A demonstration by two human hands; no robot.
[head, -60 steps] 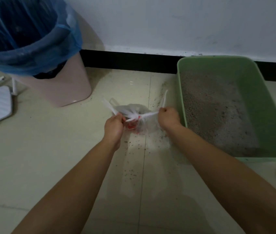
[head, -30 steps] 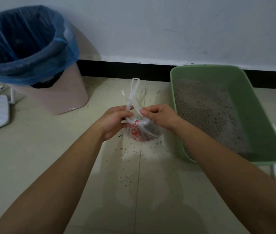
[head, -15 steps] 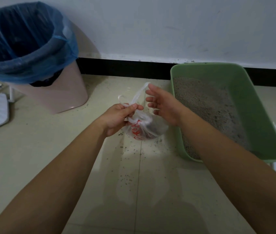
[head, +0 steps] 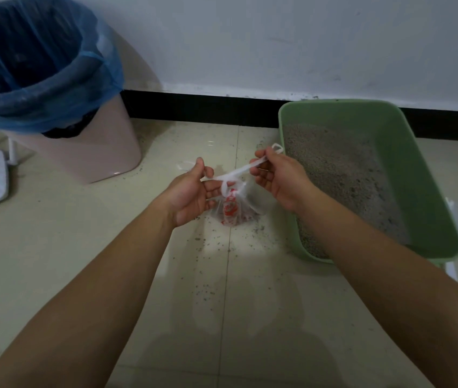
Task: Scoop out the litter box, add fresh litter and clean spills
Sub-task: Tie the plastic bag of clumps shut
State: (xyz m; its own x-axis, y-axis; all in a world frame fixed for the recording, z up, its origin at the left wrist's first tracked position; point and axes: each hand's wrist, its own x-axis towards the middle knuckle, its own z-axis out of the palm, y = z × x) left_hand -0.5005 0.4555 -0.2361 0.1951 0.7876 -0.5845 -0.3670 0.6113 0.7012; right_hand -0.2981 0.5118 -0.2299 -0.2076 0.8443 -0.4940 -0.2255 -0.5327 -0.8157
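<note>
My forearms reach forward from the lower edge of the view. Left of the litter box (head: 406,163), loose grains (head: 208,247) lie scattered on the tiled floor (head: 82,261). Beyond them, just left of the box, is the small clear bag (head: 236,211) with red print; I cannot tell whether it rests on the floor. My left hand (head: 191,191) pinches one white handle strip (head: 183,165) between thumb and fingers. My right hand (head: 278,177) pinches the other strip (head: 247,168), close to the box's left rim. Both strips meet at a knot (head: 226,182) above the bag. My right forearm hides the box's near-left corner. The box holds grey litter (head: 348,177). Well left of the box stands a pink bin (head: 96,152) with a blue liner (head: 40,65). A black skirting board (head: 194,107) runs behind the box.
</note>
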